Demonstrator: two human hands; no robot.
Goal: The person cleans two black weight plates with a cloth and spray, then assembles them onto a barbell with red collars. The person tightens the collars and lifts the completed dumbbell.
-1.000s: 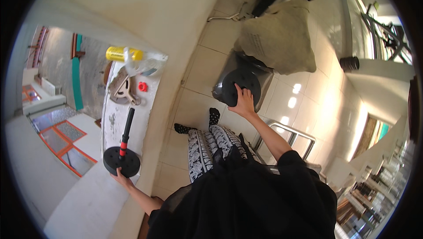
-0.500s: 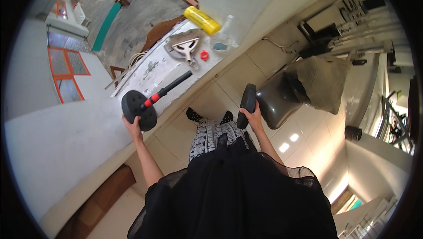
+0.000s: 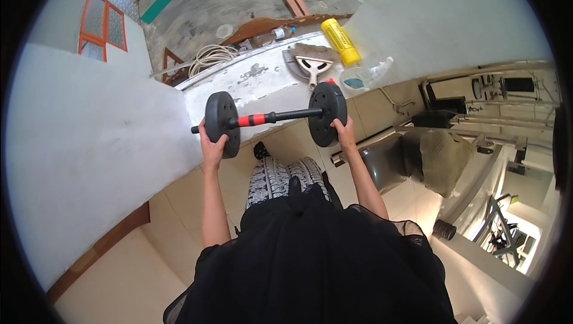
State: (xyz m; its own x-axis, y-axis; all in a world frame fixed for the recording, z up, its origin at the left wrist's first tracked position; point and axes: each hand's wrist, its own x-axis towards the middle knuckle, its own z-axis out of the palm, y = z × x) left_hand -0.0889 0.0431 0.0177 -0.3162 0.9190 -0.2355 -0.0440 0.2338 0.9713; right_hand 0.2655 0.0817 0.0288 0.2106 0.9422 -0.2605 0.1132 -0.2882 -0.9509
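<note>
A dumbbell bar (image 3: 295, 114), black and threaded with red grip bands, lies level in front of me. My left hand (image 3: 213, 147) grips the lower rim of the black weight plate (image 3: 222, 115) on its left end; a short bar stub sticks out beyond. Closed on the edge of a second black weight plate (image 3: 328, 124) is my right hand (image 3: 344, 135). That plate's inner face meets the bar's right end; whether the bar passes through its hole I cannot tell. Just behind this plate a red collar nut (image 3: 331, 80) shows only in part.
Beyond my hands runs a worn white ledge (image 3: 262, 76) bearing a white-handled scraper-like tool (image 3: 313, 67), a yellow canister (image 3: 340, 42) and a clear bottle (image 3: 364, 76). A coiled pale hose (image 3: 212, 57) lies behind it. At right stands a dark padded bench (image 3: 385, 160) with cloth (image 3: 444, 163).
My right hand has brought its plate up and left to the bar's right end. The bar has swung from slanting to nearly level. My view has turned.
</note>
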